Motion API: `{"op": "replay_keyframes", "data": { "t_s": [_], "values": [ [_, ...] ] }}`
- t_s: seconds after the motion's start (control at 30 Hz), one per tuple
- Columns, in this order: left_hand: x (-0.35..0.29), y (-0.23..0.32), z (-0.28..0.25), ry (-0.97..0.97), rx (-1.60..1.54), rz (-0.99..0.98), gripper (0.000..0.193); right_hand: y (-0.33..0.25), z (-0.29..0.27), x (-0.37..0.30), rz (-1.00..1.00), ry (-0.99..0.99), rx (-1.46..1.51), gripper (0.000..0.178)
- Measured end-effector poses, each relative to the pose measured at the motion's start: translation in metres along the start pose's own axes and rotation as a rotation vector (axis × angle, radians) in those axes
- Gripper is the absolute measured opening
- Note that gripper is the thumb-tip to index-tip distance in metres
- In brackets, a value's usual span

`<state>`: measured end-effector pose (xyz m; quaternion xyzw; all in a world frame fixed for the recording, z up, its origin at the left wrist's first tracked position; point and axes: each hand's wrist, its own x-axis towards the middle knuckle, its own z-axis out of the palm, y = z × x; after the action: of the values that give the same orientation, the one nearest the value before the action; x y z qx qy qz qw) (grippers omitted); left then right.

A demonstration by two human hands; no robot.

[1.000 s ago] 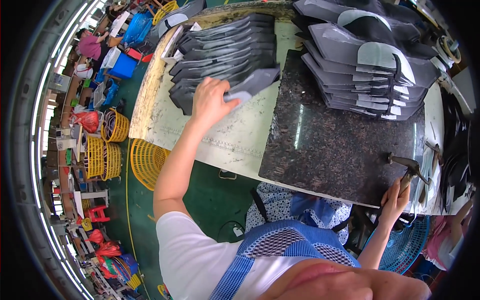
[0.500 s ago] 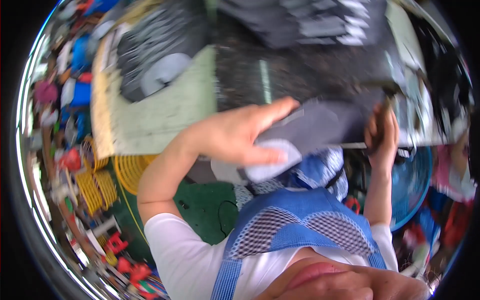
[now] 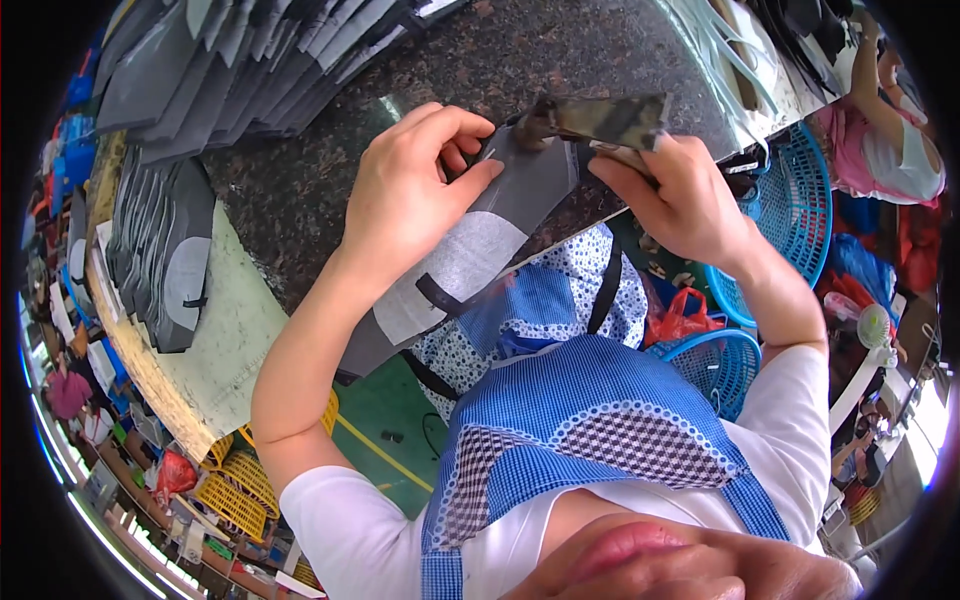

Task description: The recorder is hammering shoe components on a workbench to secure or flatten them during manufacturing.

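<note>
A dark grey flat panel (image 3: 540, 185) with a pale grey rounded patch (image 3: 465, 250) and a small black tab lies over the near edge of the stone slab. Its lower end hangs over my lap. My left hand (image 3: 405, 190) is at its upper left edge, thumb and curled fingers closed on it. In my right hand (image 3: 690, 200) is a hammer (image 3: 605, 120) with a worn, dark metal head. The round face of the head is over the panel's far end. Most of the handle is hidden in my fist.
Stacked grey panels (image 3: 230, 75) cover the far left of the dark speckled slab (image 3: 440, 65). More overlapping panels (image 3: 160, 250) lie on the pale board at left. White strips (image 3: 715, 60) lie at far right. Blue baskets (image 3: 790, 220) stand below, right; another person (image 3: 890, 150) is beyond.
My view has swung, so the table sits differently. The left hand has shifted from the pale patch up to the panel's edge. The hammer's head now shows clearly over the panel's far end.
</note>
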<state>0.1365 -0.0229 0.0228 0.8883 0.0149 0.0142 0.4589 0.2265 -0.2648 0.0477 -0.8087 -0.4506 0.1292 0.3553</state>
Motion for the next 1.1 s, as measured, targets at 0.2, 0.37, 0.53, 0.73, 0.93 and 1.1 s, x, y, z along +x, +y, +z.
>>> {"op": "replay_keyframes", "data": {
  "t_s": [0.2,0.37,0.53,0.73,0.93,1.1],
  "values": [
    [-0.005,-0.002,0.002,0.064,0.044,0.136,0.022,0.005,-0.022,0.032,0.027,-0.143,0.046,0.019],
    [-0.009,0.007,0.007,0.099,0.33,0.323,0.02,0.005,-0.025,0.043,-0.107,-0.22,-0.056,0.018],
    [-0.013,-0.004,-0.006,0.021,0.188,0.114,0.024,0.005,-0.021,0.032,-0.236,-0.156,-0.132,0.022],
    [-0.021,-0.005,-0.01,0.011,0.172,0.235,0.031,0.013,-0.012,0.034,-0.035,-0.133,0.021,0.021],
    [-0.03,0.003,0.001,0.065,0.272,0.261,0.021,0.009,-0.01,0.036,-0.162,-0.137,-0.005,0.022],
    [-0.033,-0.006,-0.013,-0.003,0.197,0.17,0.022,-0.007,-0.006,0.027,-0.105,-0.34,-0.067,0.023]
  ]
}}
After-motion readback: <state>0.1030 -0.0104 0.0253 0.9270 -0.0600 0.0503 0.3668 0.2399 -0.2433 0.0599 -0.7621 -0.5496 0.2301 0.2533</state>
